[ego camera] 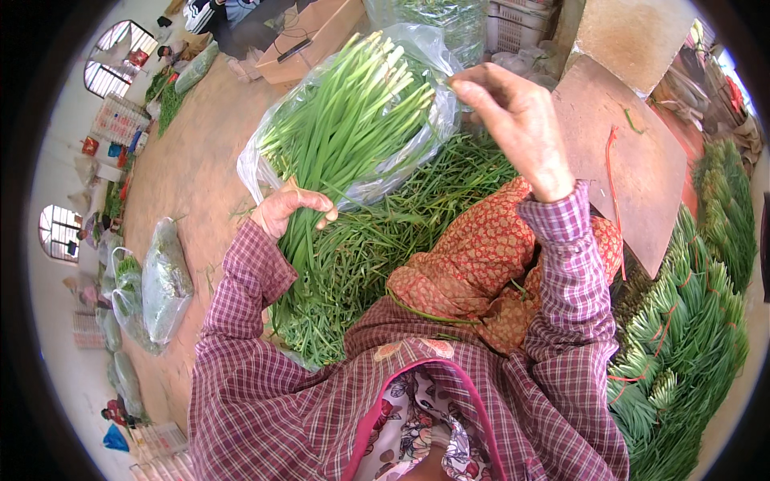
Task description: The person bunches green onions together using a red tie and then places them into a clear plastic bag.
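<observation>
My left hand (292,207) is wrapped around a loose bunch of Chinese chives (343,129). Their pale cut ends fan out away from me, and the leaves hang below my fist. Beneath the bunch lies a clear plastic bag (385,189) with more chives in it. My right hand (517,117) is raised by the bag's right rim, its thumb and forefinger close together. Whether a scrap is pinched between those fingertips is too small to tell. A heap of loose green leaves (385,252) spreads in front of my lap, under and beside the bag.
To my right, a board (625,156) bears a red tie (613,174). Beyond it are stacked tied bundles of chives (680,337). A cardboard box (319,39) and plastic crates (517,30) stand ahead. Filled plastic bags (165,282) rest on the floor to my left.
</observation>
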`<state>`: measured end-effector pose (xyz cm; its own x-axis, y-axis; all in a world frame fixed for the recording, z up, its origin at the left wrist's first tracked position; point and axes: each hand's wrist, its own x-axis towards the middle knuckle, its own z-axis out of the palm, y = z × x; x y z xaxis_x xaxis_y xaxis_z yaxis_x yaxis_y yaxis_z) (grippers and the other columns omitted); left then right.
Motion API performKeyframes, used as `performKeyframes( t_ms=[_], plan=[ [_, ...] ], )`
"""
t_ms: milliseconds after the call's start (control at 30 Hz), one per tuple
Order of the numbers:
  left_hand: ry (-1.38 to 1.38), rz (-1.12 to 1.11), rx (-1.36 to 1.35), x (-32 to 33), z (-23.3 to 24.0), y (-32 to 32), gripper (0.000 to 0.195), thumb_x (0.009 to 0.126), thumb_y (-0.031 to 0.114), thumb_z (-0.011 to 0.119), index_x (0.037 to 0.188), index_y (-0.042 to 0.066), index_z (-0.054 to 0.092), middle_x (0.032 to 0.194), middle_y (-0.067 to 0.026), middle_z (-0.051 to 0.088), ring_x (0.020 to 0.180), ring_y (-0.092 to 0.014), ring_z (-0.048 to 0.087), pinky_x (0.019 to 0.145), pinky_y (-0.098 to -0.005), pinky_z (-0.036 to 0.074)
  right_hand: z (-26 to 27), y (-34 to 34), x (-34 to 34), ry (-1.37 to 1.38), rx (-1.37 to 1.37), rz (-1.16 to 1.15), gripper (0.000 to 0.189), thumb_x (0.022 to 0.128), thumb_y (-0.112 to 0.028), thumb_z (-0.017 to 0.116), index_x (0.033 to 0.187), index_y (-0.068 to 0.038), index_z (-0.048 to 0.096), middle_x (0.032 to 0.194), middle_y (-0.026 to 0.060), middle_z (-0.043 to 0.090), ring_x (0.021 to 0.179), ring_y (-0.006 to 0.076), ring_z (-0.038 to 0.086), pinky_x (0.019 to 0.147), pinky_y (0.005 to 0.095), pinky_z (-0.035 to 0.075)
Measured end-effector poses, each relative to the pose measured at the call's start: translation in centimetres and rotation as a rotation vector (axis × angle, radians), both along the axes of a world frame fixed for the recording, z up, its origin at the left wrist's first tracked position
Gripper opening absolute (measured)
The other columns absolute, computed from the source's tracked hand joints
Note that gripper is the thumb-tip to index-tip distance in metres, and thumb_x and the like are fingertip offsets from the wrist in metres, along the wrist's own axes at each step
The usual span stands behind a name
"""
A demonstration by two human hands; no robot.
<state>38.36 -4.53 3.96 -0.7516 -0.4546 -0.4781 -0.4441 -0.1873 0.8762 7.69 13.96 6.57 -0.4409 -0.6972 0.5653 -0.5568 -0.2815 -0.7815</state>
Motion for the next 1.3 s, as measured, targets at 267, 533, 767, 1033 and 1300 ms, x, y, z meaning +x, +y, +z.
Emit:
performKeyframes(
  t_ms=[267,533,767,1033,1300],
  plan=[
    [0.032,-0.070,0.002,-0.5,0.2,1.0,0.030,0.077,0.009,0.068,0.103,-0.005,0.066,0.080,-0.0169,0.070,0.069,-0.023,0.064,0.063,-0.0365,0.052,0.0,-4.0,1.9,0.228,0.039,-0.081,0.031,0.088,-0.032,0.070,0.096,-0.002,0.071,0.079,0.0105,0.072,0.065,0.0150,0.066,0.061,0.0302,0.052],
    [0.032,0.006,0.035,0.9,0.0,1.0,0.052,0.076,0.002,0.065,0.126,-0.003,0.053,0.079,-0.0180,0.069,0.065,-0.023,0.064,0.056,-0.0342,0.050,-1.5,-3.3,-4.8,0.315,0.033,-0.515,0.030,0.089,-0.039,0.064,0.082,-0.011,0.070,0.076,0.0074,0.071,0.065,0.0204,0.069,0.061,0.0355,0.056],
    [0.104,0.009,0.153,1.9,-0.6,0.8,0.048,0.077,0.003,0.063,0.124,-0.002,0.056,0.076,-0.0157,0.066,0.059,-0.021,0.059,0.053,-0.0310,0.047,-2.3,-0.7,-4.8,0.413,0.470,-0.416,0.025,0.091,-0.039,0.063,0.099,-0.017,0.070,0.101,0.0054,0.071,0.087,0.0205,0.070,0.077,0.0376,0.057],
    [0.113,-0.002,0.126,2.8,-1.9,-0.3,0.046,0.077,0.006,0.066,0.121,-0.003,0.059,0.080,-0.0196,0.069,0.060,-0.026,0.063,0.056,-0.0372,0.049,-2.4,-3.3,2.4,0.417,0.259,-0.150,0.035,0.084,-0.043,0.069,0.088,-0.008,0.069,0.084,0.0090,0.067,0.080,0.0281,0.068,0.072,0.0418,0.054],
    [0.100,-0.035,0.175,2.4,-1.2,0.1,0.044,0.076,0.007,0.066,0.118,-0.003,0.060,0.076,-0.0177,0.066,0.059,-0.024,0.060,0.054,-0.0368,0.047,-4.4,-2.2,-3.8,0.515,0.167,-0.473,0.021,0.088,-0.033,0.066,0.085,-0.013,0.069,0.081,0.0023,0.067,0.069,0.0201,0.067,0.063,0.0343,0.056]
  ],
)
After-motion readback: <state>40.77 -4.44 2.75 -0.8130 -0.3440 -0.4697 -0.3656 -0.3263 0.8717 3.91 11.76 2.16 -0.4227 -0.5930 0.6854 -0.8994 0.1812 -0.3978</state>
